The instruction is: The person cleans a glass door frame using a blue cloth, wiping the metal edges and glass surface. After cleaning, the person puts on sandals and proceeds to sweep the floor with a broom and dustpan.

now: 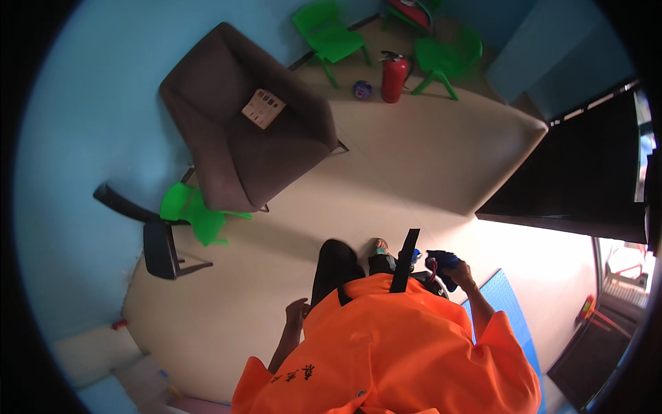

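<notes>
Right hand [460, 270] was closed around a dark blue object [443, 260], fingers wrapped on it, at about 4 o'clock from frame centre, just above the blue mat [507, 303]. Left hand [298, 314] hung free beside the orange shirt [386, 345] at 7 o'clock, fingers loosely curled, holding nothing. Brown armchair [241, 124] at 11 o'clock, red fire extinguisher [394, 76] at 12, both well apart from the hands.

Bright doorway glare, fisheye-bent dark rim
</notes>
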Demonstrator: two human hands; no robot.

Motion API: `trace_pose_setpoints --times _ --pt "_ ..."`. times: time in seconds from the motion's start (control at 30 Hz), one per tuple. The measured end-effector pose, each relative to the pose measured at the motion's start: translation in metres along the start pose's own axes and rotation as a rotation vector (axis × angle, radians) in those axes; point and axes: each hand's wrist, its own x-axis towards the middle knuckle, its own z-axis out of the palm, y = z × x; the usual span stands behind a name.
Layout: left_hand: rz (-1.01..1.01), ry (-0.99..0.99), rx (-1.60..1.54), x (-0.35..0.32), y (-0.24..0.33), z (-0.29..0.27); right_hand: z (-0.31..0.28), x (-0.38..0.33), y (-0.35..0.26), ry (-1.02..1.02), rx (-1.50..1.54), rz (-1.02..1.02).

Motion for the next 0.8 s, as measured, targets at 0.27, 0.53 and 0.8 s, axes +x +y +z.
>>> trace_pose_setpoints --times 0.27,0.53,0.8 --pt "-0.078 -0.075 0.310 0.088 0.129 0.050 -0.018 -0.025 -0.024 0.066 0.377 0.248" --pt "0.298 -0.454 0.945 0.174 0.252 0.156 0.023 0.008 -0.055 -0.032 0.393 0.623" --pt "-0.168 -0.138 0.668 0.134 0.366 0.263 -0.023 0.088 -0.061 -0.056 0.568 0.528"
